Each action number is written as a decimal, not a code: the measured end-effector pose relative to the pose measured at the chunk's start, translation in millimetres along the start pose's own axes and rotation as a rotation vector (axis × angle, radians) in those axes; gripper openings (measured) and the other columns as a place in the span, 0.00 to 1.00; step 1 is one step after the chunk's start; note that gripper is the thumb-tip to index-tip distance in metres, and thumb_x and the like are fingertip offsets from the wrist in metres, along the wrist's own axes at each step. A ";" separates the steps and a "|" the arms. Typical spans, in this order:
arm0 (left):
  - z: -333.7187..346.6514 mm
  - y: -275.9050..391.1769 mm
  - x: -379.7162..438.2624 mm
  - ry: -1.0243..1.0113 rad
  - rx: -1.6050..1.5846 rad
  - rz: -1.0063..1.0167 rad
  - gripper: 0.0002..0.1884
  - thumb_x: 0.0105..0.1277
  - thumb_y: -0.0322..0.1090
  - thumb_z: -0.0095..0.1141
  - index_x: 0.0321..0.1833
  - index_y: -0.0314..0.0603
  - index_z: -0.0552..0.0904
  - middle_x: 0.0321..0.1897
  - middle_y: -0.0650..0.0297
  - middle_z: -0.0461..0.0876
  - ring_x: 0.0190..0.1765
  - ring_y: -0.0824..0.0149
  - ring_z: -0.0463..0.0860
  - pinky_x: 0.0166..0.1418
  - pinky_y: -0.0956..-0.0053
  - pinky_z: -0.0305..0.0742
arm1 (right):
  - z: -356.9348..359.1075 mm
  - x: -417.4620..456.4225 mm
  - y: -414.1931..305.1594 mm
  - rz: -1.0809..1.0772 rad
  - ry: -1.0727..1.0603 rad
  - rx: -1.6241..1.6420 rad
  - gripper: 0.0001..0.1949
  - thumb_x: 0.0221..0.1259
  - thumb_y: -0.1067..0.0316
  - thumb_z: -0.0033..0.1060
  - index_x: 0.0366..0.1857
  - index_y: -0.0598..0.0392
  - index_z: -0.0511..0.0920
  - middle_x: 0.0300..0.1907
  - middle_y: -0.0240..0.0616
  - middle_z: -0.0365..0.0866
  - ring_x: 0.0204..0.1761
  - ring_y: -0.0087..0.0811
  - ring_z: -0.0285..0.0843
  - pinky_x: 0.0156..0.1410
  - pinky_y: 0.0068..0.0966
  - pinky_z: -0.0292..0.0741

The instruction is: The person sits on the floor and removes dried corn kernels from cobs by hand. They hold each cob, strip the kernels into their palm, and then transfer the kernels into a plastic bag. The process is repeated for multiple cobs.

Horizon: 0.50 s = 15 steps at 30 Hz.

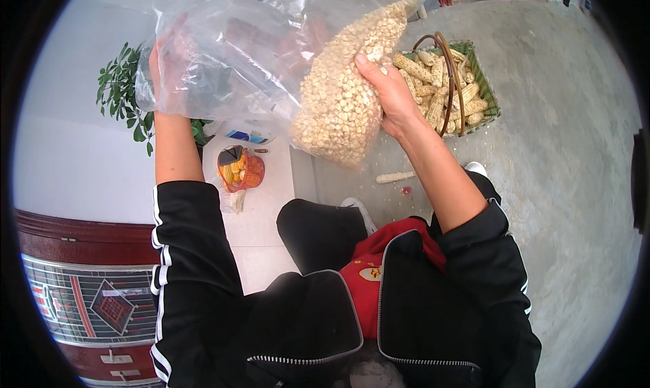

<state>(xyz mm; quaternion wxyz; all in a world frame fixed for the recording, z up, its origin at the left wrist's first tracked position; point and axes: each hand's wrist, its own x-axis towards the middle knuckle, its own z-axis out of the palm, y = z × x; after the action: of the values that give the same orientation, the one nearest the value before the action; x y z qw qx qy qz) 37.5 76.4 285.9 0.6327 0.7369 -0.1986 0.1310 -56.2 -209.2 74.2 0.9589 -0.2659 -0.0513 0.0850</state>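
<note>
A large clear plastic bag (244, 58) is held up before me, with pale corn kernels (340, 93) gathered in its right part. My right hand (388, 93) grips the kernel-filled part from the right, thumb on its front. Seen blurred through the plastic, my left hand (172, 63) is raised at the bag's left part; its fingers are not clear, so I cannot tell whether they grip it. Right of the bag, a green woven basket (490, 101) with brown handles stands on the floor, holding many corn cobs (436, 93).
A small red basket (252, 172) with yellow corn and a dark flat object (231, 155) sits on the pale ledge at left. A leafy plant (127, 93) stands behind it. One bare cob (395, 177) and scattered kernels lie on the concrete floor (558, 185).
</note>
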 end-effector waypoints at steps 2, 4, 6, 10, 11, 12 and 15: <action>-0.3 -5.9 0.7 -0.031 0.043 0.046 0.31 0.71 0.46 0.51 0.63 0.20 0.68 0.36 0.61 0.79 0.34 0.74 0.77 0.33 0.79 0.75 | 0.4 -1.0 -1.2 -0.002 0.024 -0.004 0.20 0.66 0.57 0.59 0.51 0.64 0.73 0.46 0.43 0.81 0.44 0.31 0.83 0.48 0.29 0.82; -4.0 -10.5 0.3 -0.055 0.093 0.081 0.32 0.71 0.47 0.51 0.64 0.20 0.67 0.37 0.59 0.80 0.36 0.74 0.79 0.34 0.78 0.76 | 0.2 -0.4 -1.0 0.005 0.023 -0.014 0.20 0.67 0.57 0.58 0.51 0.65 0.73 0.46 0.44 0.81 0.44 0.31 0.83 0.47 0.29 0.82; -8.1 -14.9 1.0 -0.075 0.142 0.101 0.32 0.71 0.48 0.51 0.65 0.22 0.66 0.37 0.58 0.80 0.36 0.73 0.80 0.34 0.78 0.76 | -0.3 0.5 -0.2 0.017 0.037 -0.028 0.20 0.67 0.58 0.57 0.51 0.65 0.72 0.46 0.45 0.81 0.45 0.32 0.83 0.48 0.30 0.81; -14.1 -15.3 12.3 -0.267 -0.186 -0.153 0.32 0.72 0.51 0.47 0.67 0.27 0.67 0.38 0.60 0.80 0.37 0.72 0.79 0.36 0.77 0.76 | -0.2 2.6 1.5 0.012 0.084 -0.060 0.20 0.68 0.59 0.56 0.51 0.67 0.71 0.47 0.45 0.80 0.46 0.32 0.82 0.49 0.30 0.80; -15.3 -14.4 14.2 -0.369 -0.342 -0.231 0.32 0.72 0.51 0.46 0.68 0.28 0.66 0.39 0.61 0.80 0.37 0.71 0.79 0.38 0.77 0.76 | -0.6 2.1 1.5 0.007 0.086 -0.075 0.20 0.68 0.59 0.56 0.52 0.67 0.71 0.47 0.45 0.80 0.46 0.32 0.81 0.50 0.30 0.80; -12.1 -12.0 15.3 -0.473 -0.497 -0.309 0.32 0.72 0.51 0.44 0.69 0.30 0.65 0.40 0.61 0.79 0.38 0.70 0.79 0.41 0.76 0.77 | -1.2 1.6 1.8 0.001 0.087 -0.090 0.20 0.68 0.59 0.56 0.52 0.67 0.71 0.47 0.45 0.80 0.46 0.32 0.81 0.50 0.30 0.79; 0.9 -4.4 9.7 -0.410 -0.265 -0.285 0.30 0.71 0.50 0.48 0.66 0.30 0.69 0.39 0.62 0.79 0.37 0.71 0.79 0.38 0.77 0.76 | -7.9 8.2 8.8 -0.027 0.094 -0.153 0.20 0.67 0.58 0.57 0.52 0.67 0.72 0.46 0.44 0.81 0.45 0.30 0.80 0.50 0.29 0.77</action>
<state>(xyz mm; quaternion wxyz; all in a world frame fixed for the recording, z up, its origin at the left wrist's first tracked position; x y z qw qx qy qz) 48.1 74.8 286.3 0.6823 0.6794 -0.2320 -0.1381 -48.2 -204.2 63.3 0.9381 -0.3415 -0.0161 0.0556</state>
